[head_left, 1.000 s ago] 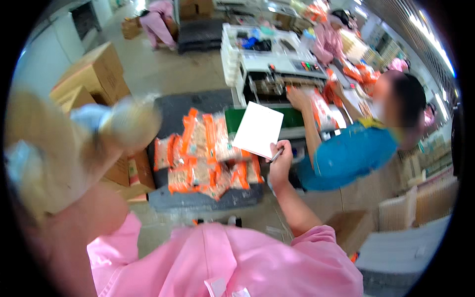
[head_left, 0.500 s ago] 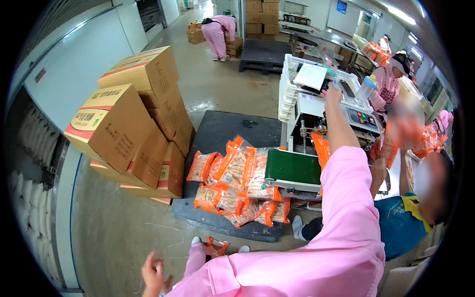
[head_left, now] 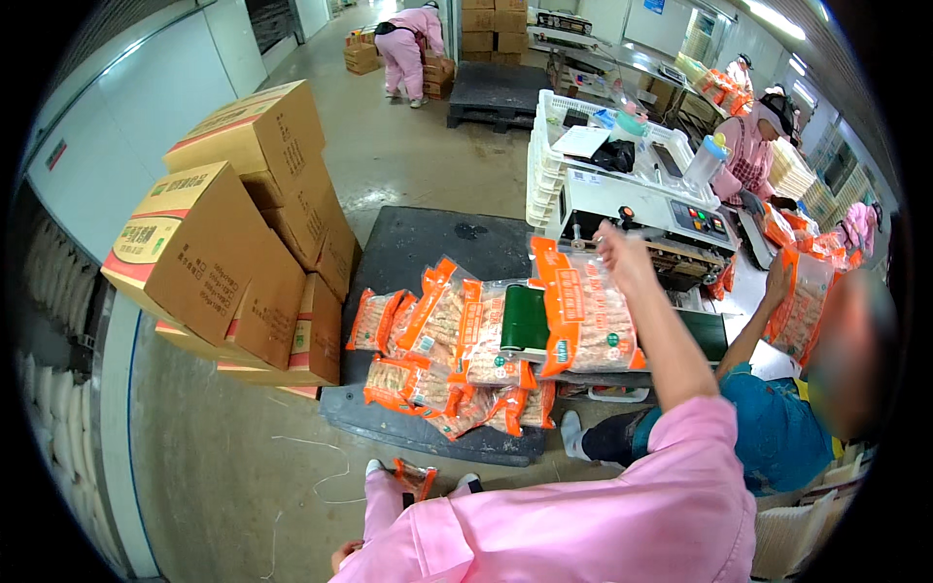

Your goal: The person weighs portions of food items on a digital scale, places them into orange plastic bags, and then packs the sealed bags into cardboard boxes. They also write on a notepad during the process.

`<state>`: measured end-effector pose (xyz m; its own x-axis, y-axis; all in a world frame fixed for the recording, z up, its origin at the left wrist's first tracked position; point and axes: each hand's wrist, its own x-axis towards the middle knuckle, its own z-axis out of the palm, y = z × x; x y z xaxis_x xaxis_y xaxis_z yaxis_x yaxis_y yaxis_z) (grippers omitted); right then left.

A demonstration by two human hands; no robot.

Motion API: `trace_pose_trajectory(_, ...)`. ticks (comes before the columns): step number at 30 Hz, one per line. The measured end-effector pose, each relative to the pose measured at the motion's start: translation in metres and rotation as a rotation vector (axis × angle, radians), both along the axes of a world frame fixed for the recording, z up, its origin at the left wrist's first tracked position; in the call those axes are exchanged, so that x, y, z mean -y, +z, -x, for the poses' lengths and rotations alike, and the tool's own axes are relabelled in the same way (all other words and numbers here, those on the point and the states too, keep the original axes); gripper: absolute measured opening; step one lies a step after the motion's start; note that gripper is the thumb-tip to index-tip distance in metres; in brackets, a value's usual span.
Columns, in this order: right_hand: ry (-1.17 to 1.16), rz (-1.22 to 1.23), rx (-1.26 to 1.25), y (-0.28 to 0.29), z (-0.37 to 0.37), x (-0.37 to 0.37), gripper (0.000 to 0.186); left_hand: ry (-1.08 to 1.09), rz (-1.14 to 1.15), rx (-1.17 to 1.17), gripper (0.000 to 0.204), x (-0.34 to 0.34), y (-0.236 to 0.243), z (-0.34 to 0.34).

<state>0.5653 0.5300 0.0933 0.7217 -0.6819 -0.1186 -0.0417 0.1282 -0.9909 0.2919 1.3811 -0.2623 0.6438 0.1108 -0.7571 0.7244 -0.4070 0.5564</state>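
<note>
My right hand [head_left: 624, 257] is over the sealing machine's front edge, beside the upper edge of a clear-and-orange food packet [head_left: 588, 316]. Its fingers are curled together; what they hold, if anything, is hard to make out. That packet lies across the green conveyor belt [head_left: 526, 319]. Left of the belt, several similar packets [head_left: 437, 330] are heaped on a black pallet [head_left: 418, 243]. Only a bit of my left hand [head_left: 345, 556] shows at the lower edge, its fingers mostly hidden by my pink sleeve.
Cardboard boxes [head_left: 209, 262] stand stacked at left. A packet [head_left: 416, 478] lies on the floor by my feet. At right, a co-worker in a blue shirt [head_left: 777, 428] holds another packet [head_left: 802, 306]. White crates [head_left: 546, 175] with a bottle [head_left: 707, 163] stand behind the sealing machine [head_left: 632, 209].
My right hand has come back from the crate top to the machine's front. A packet now lies over the belt. My left hand has dropped mostly out of view. The co-worker's packet has risen.
</note>
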Motion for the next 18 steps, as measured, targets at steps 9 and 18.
trace_pose_trajectory(9, -0.735, -0.138, 0.432, 0.027, -0.035, 0.226, 0.033, -0.469, -0.416, 0.386, 0.022, 0.099, 0.148, -0.071)
trace_pose_trajectory(18, 0.378, -0.071, -0.013, -0.034, 0.054, -0.267, 0.021, -0.316, 0.071, 0.929, 0.022, 0.262, 0.339, -0.188)
